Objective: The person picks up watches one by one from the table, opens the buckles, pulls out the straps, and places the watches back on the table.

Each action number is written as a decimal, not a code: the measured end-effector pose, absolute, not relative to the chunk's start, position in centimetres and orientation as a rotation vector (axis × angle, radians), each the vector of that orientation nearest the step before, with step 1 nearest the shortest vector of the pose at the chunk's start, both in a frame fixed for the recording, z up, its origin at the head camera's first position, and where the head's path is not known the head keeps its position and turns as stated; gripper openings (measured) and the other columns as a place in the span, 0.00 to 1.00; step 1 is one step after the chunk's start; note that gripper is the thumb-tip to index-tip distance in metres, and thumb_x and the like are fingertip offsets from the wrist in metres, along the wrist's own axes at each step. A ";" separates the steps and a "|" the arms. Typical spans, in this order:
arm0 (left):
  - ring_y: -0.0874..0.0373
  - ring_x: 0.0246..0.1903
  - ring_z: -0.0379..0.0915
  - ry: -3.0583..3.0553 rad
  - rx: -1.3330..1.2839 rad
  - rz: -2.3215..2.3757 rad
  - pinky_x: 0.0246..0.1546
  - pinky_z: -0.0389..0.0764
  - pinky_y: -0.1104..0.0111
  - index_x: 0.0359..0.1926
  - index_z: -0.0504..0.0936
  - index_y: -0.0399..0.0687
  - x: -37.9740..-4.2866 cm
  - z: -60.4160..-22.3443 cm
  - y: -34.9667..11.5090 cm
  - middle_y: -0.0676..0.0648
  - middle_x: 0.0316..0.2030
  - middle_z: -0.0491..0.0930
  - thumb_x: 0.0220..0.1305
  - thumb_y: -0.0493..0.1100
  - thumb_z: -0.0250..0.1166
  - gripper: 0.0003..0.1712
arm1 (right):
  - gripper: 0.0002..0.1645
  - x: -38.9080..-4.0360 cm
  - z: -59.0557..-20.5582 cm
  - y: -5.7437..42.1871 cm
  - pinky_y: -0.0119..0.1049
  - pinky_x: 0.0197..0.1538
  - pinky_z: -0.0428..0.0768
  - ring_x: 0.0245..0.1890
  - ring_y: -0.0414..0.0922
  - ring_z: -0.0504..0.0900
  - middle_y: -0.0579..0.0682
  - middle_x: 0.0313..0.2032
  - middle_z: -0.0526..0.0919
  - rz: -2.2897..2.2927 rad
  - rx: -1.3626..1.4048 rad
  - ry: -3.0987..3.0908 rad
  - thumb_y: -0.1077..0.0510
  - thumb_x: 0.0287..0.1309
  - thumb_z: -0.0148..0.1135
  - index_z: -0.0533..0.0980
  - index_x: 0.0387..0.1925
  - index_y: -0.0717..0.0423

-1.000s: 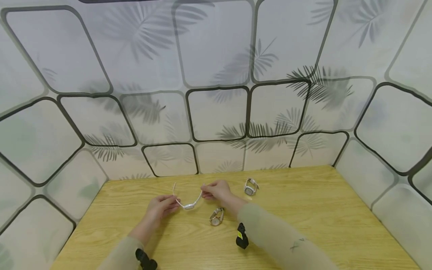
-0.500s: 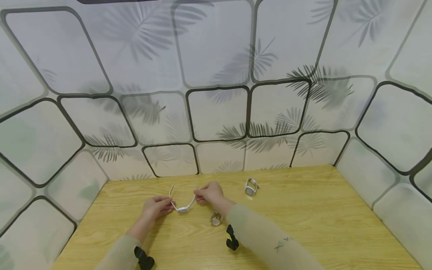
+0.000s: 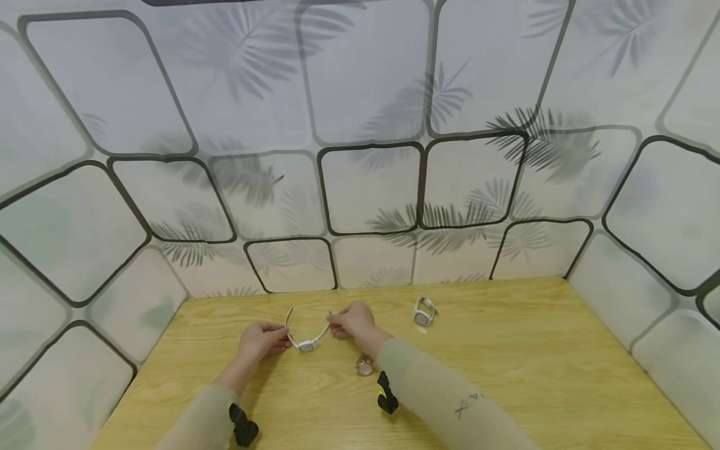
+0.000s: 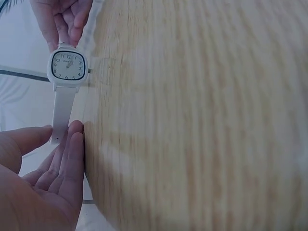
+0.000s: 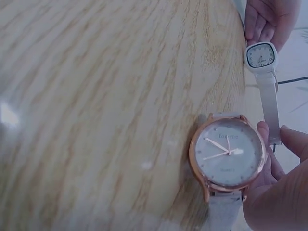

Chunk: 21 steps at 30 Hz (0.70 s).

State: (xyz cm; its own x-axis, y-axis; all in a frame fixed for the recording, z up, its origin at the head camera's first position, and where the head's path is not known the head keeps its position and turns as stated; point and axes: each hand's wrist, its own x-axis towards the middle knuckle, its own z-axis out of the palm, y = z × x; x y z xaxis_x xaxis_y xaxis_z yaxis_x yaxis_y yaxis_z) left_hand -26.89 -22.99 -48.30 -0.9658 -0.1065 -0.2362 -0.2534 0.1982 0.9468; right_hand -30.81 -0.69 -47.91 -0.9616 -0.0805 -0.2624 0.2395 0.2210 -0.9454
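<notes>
A white wristwatch [image 3: 306, 346] with a rounded square face is spread unbuckled between both hands, its strap ends raised in a U. My left hand [image 3: 262, 340] pinches one strap [image 4: 62, 113] between thumb and fingers. The other strap [image 5: 269, 106] is pinched by my right hand [image 3: 354, 325]. Numerals and dark hands show on its dial [image 4: 68, 65] in the left wrist view. Just below the right hand lies a rose-gold round watch [image 3: 364, 365] with a pale strap; in the right wrist view its dial [image 5: 230, 153] is large and near.
Another white watch [image 3: 423, 312], its strap looped, stands on the table toward the back right. The wooden table [image 3: 506, 362] meets a patterned cloth wall [image 3: 371, 187] at the back and sides. Black wrist cameras [image 3: 387, 394] sit on both sleeves.
Both hands, with the white watch between them, shift slightly left in the first half second. Since then they hold nearly still. The right forearm now covers part of the rose-gold watch's strap.
</notes>
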 end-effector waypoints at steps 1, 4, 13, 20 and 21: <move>0.61 0.29 0.87 2.345 -0.348 1.878 0.34 0.91 0.70 0.58 0.77 0.14 -26.9 -48.3 -23.0 0.40 0.33 0.91 0.76 0.32 0.63 0.20 | 0.11 -30.9 -47.9 -0.6 0.27 0.27 0.88 0.16 0.36 0.82 0.59 0.27 0.91 -1.808 0.150 2.246 0.64 0.65 0.73 0.85 0.40 0.72; 0.61 0.29 0.87 2.370 -0.350 1.855 0.36 0.92 0.68 0.57 0.78 0.15 -27.2 -48.4 -22.9 0.38 0.35 0.91 0.75 0.32 0.63 0.20 | 0.11 -31.1 -48.1 -0.6 0.26 0.26 0.87 0.16 0.35 0.81 0.58 0.26 0.91 -1.803 0.152 2.256 0.64 0.65 0.74 0.85 0.39 0.71; 0.62 0.26 0.86 2.414 -0.371 1.793 0.34 0.92 0.67 0.55 0.80 0.17 -27.5 -48.3 -22.6 0.39 0.32 0.90 0.75 0.33 0.64 0.18 | 0.08 -31.7 -48.8 -0.7 0.26 0.22 0.85 0.14 0.35 0.80 0.54 0.20 0.89 -1.692 0.088 2.345 0.64 0.62 0.75 0.87 0.32 0.69; 0.62 0.25 0.85 2.432 -0.374 1.795 0.32 0.91 0.69 0.52 0.81 0.17 -27.5 -48.3 -22.9 0.44 0.28 0.89 0.74 0.32 0.65 0.16 | 0.07 -31.6 -48.9 -1.0 0.26 0.22 0.84 0.14 0.35 0.79 0.57 0.23 0.90 -1.617 0.055 2.422 0.65 0.60 0.77 0.88 0.32 0.68; 0.62 0.25 0.85 2.439 -0.376 1.788 0.31 0.91 0.69 0.52 0.81 0.17 -27.5 -48.3 -23.0 0.44 0.28 0.89 0.74 0.33 0.65 0.16 | 0.07 -31.5 -48.9 -1.1 0.25 0.22 0.84 0.14 0.35 0.79 0.57 0.23 0.90 -1.618 0.062 2.418 0.66 0.60 0.77 0.87 0.32 0.69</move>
State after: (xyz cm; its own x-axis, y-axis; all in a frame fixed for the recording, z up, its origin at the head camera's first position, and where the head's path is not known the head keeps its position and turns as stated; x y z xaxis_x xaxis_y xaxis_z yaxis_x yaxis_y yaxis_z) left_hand -27.50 -22.96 -48.34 -0.9652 -0.1420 -0.2195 -0.2521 0.2827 0.9255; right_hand -31.53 -1.09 -48.90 -0.9725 -0.0925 -0.2137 0.1623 0.3893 -0.9067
